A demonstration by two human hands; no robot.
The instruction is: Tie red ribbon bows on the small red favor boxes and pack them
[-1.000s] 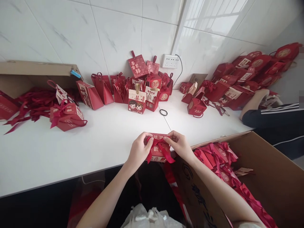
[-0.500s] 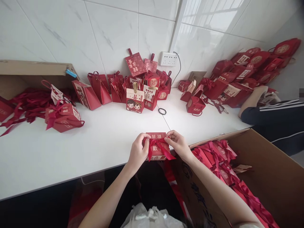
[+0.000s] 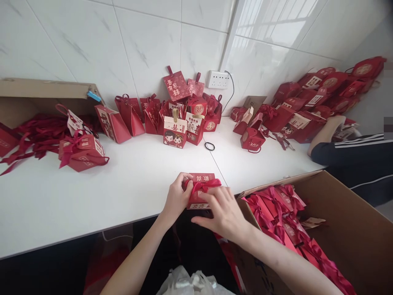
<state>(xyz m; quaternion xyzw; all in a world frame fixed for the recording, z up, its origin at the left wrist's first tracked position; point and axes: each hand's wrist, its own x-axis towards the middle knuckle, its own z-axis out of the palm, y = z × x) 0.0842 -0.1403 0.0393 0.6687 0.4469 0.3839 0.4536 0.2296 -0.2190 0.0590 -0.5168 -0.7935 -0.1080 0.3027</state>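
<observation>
A small red gift box (image 3: 201, 177) with gold characters lies at the table's front edge, a red ribbon bow (image 3: 208, 184) tied across its top. My left hand (image 3: 178, 194) pinches the bow's left loop between thumb and fingers at the box's left side. Over the box's front right corner is my right hand (image 3: 225, 211), its thumb stretched away from the fingers and nothing seen between them. Its fingertips are near the bow's ribbon tails, which it partly hides; whether they touch I cannot tell.
A cardboard carton (image 3: 353, 213) of bow-tied red boxes stands at the right. Several gift boxes (image 3: 175, 133) line the wall beneath a socket strip (image 3: 218, 80). Loose red ribbons (image 3: 39, 131) lie at the left, a black hair tie (image 3: 209, 146) mid-table. Another person's arm (image 3: 325, 135) rests far right.
My right hand has let go of the bow's right loop and moved down and toward me, its fingers opening over the box front. The left hand keeps its pinch on the left loop.
</observation>
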